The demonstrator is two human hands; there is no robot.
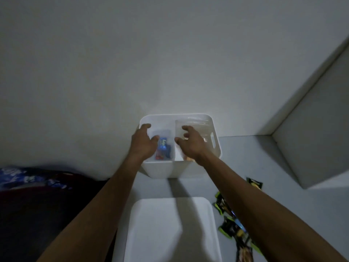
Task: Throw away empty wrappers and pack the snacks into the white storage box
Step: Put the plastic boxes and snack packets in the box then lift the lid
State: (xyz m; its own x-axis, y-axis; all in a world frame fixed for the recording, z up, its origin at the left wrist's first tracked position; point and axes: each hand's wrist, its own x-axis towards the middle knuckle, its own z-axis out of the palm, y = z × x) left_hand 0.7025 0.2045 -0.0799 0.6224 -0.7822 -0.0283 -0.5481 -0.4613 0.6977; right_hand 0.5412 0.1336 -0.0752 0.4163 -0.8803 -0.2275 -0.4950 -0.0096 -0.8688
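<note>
The left hand [143,142] is held over the left rim of the white storage box [166,170], fingers loosely spread and nothing gripped. The right hand [190,143] is spread wide above a clear container [196,123] inside the box. A blue snack packet [163,149] lies inside. A white lid [151,224] lies nearer, and green-black snack packets [229,226] are scattered at the right.

A plain white wall [170,53] fills the upper view. At lower left lies a dark fabric [37,205] with a blue-and-white patterned cloth [22,177] along its top edge. A white ledge [319,133] juts from the right.
</note>
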